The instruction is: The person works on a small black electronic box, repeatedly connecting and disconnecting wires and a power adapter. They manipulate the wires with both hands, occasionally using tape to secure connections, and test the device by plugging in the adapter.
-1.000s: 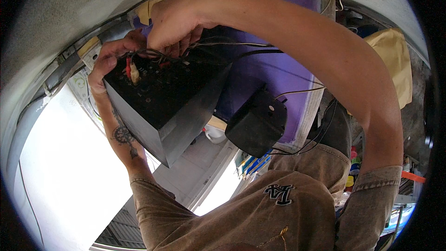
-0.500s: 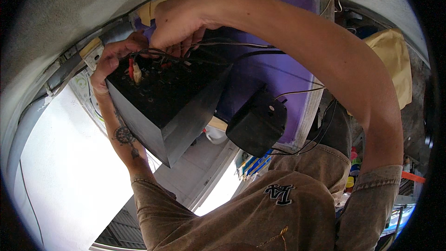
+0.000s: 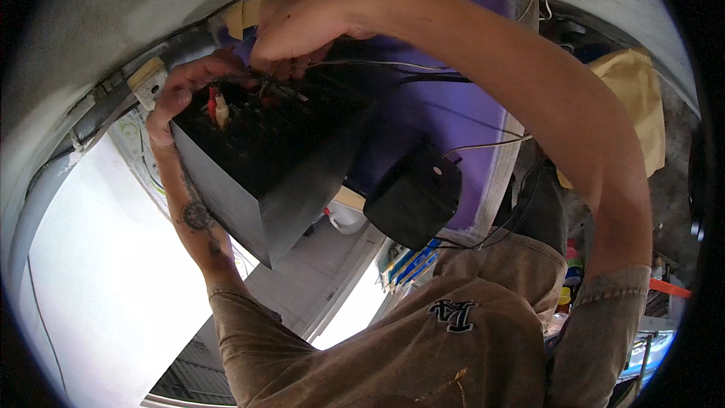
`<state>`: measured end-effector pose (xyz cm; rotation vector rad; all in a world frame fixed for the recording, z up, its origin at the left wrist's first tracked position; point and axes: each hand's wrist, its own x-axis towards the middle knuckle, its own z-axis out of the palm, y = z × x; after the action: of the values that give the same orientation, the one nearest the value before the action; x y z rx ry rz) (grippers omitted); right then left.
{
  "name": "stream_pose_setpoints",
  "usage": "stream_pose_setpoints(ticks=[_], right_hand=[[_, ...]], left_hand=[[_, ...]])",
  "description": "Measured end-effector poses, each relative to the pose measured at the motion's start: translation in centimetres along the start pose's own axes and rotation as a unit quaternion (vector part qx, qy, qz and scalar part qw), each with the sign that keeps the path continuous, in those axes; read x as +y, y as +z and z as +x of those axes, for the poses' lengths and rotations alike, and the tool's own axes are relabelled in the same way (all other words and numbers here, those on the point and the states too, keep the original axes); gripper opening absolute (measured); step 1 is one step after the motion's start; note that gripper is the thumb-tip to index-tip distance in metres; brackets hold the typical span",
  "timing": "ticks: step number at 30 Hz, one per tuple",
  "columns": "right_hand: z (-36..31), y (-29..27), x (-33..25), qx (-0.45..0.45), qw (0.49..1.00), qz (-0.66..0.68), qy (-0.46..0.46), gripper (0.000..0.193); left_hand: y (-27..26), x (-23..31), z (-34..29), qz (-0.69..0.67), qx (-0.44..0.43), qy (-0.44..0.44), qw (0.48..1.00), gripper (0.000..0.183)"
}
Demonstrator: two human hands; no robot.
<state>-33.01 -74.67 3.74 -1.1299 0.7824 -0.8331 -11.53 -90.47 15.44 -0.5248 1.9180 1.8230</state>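
A large black speaker box stands tilted towards me, its dark connector panel facing up. A red plug and a whitish plug sit side by side in that panel. My left hand wraps around the box's far left corner, thumb on the near side. Over the far edge of the panel, my right hand has its fingers curled together at a thin cable that runs off to the right. Its fingertips are partly hidden in shadow. To the right sits a smaller black speaker with its own wire.
Both speakers rest on a purple tabletop with a pale worn frame. Brown paper lies at the right. A white jug stands lower down, beyond the box. A white socket box is beside my left hand. Cables hang by my lap.
My right hand has shifted slightly, its fingers drawn closer together at the cable. Dark cables that crossed the panel's far edge have moved. My left hand stays on the box.
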Motion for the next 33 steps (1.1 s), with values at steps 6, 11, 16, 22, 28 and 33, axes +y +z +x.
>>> stream_pose_setpoints(ticks=[6,11,16,22,28,33], right_hand=[[-7.6,1.0,-1.9,0.266,0.937,-0.140,-0.177,0.016],[-13.8,2.6,-2.5,0.240,0.950,-0.011,-0.199,0.040],[-18.9,6.2,1.5,0.054,0.948,-0.252,-0.185,0.081],[-18.7,7.5,3.6,0.025,0.976,-0.201,-0.077,0.104],[-21.8,7.2,2.6,0.070,0.997,0.012,-0.010,0.104],[-22.3,7.7,1.3,0.086,0.996,0.019,0.003,0.107]], left_hand=[[1.1,0.6,-1.0,-0.086,0.078,-0.027,0.993,0.068],[2.4,3.6,-1.7,0.291,0.241,-0.029,0.925,0.052],[12.7,5.5,-6.3,0.484,0.528,0.156,0.680,0.047],[34.1,-2.9,-2.1,0.205,0.571,0.278,0.745,0.051],[41.2,-5.0,4.2,0.185,0.630,0.108,0.746,0.054],[42.2,-4.2,5.8,0.193,0.621,0.137,0.747,0.056]])
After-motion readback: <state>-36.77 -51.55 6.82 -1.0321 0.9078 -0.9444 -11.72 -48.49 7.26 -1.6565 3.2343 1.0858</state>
